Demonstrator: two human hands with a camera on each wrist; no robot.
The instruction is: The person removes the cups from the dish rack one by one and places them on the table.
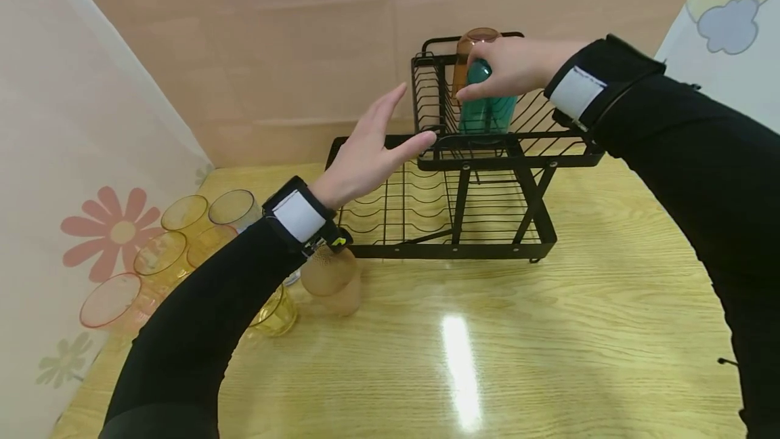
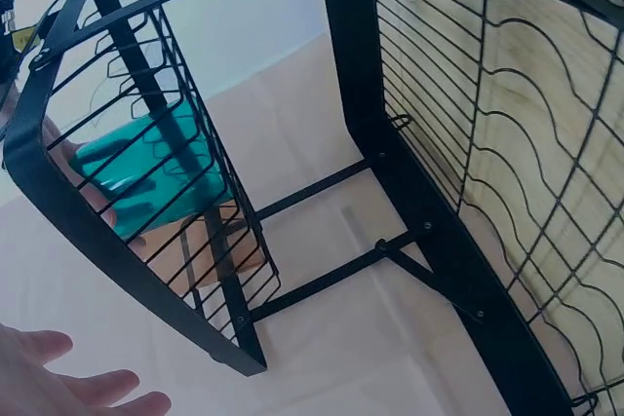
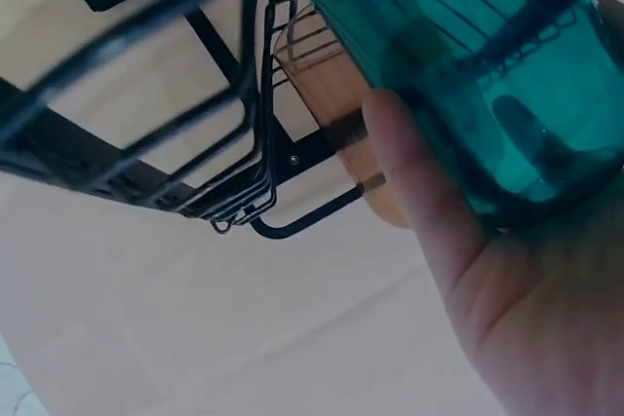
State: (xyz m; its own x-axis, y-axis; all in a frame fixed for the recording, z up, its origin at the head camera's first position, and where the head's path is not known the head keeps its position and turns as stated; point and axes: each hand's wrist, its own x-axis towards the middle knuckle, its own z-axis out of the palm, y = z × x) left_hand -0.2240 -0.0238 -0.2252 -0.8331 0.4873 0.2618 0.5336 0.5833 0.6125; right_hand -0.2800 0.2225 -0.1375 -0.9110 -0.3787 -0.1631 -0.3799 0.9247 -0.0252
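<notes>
My right hand (image 1: 512, 68) grips a teal glass (image 1: 496, 117) from above, over the upper tier of a black wire dish rack (image 1: 396, 251). In the right wrist view the thumb (image 3: 414, 177) lies along the side of the teal glass (image 3: 458, 56). An amber-brown glass (image 1: 461, 63) stands in the upper tier just behind it, seen through the wires in the left wrist view. My left hand (image 1: 368, 148) hovers over the rack's lower left part, fingers extended and thumb apart, holding nothing.
Several clear, yellow and pink-rimmed glasses (image 1: 160, 253) stand on the wooden table (image 1: 390, 344) at left, partly behind my left sleeve. A peach-tinted glass (image 1: 338, 286) and a yellow glass (image 1: 279, 314) sit close to the rack's front left corner. A pinkish backdrop (image 1: 292, 53) hangs behind.
</notes>
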